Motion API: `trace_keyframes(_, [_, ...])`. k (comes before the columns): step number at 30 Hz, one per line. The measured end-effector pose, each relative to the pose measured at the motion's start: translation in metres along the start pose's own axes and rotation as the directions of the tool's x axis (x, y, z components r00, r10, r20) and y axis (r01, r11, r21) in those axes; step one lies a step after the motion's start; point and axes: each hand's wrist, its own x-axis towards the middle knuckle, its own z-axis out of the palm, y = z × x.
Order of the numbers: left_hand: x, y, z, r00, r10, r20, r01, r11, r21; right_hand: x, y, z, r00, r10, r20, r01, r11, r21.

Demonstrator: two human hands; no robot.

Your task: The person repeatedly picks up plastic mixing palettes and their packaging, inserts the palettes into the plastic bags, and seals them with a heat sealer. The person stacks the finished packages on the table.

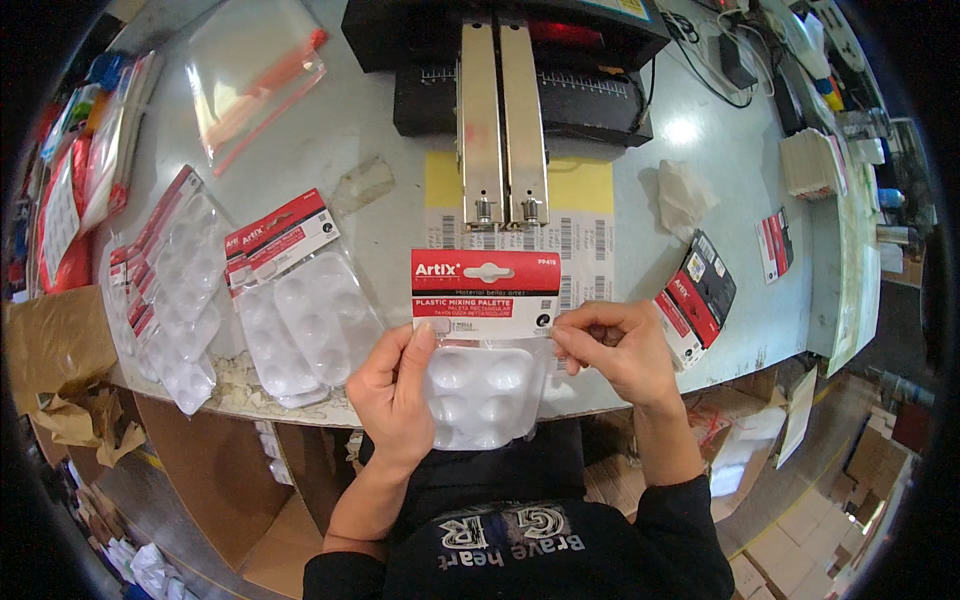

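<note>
Left hand (393,390) grips the left side of a bagged white palette (480,395), thumb in front, other fingers mostly hidden behind. Right hand (625,350): fingers pinched at the lower right corner of its red header card (485,300); exact grip unclear. Pack held over the front edge of the table (385,245). More bagged palettes (325,310) left, overlapping; loose cards (690,310) right. Beyond, barcode sheet (588,245), partly covered by pack and metal arms (502,120); black machine (590,110) cut off at top.
</note>
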Motion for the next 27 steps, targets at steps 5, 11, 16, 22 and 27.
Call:
trace_keyframes(5, [0.014, 0.001, 0.006, 0.994, 0.040, 0.104, -0.047, 0.997, 0.064, 0.008, 0.006, 0.010, 0.994, 0.098, -0.057, -0.088, 0.985, 0.146])
trace_keyframes(11, [0.065, -0.009, 0.028, 0.994, 0.050, 0.092, -0.057, 0.995, 0.084, 0.057, 0.016, 0.014, 0.978, -0.058, -0.202, 0.141, 0.895, 0.423])
trace_keyframes(16, [0.075, -0.031, 0.037, 0.985, 0.142, 0.102, -0.130, 0.984, -0.119, 0.069, 0.020, 0.018, 0.973, -0.052, -0.226, 0.151, 0.882, 0.446])
trace_keyframes(22, [0.073, -0.001, -0.005, 1.000, -0.008, 0.024, -0.003, 0.914, 0.406, 0.029, 0.002, -0.033, 0.809, -0.460, -0.365, 0.245, 0.830, -0.501])
trace_keyframes(27, [0.082, 0.030, -0.059, 0.811, 0.577, -0.099, -0.098, 0.301, 0.949, -0.008, 0.023, -0.129, 0.766, -0.548, -0.336, -0.062, 0.457, -0.887])
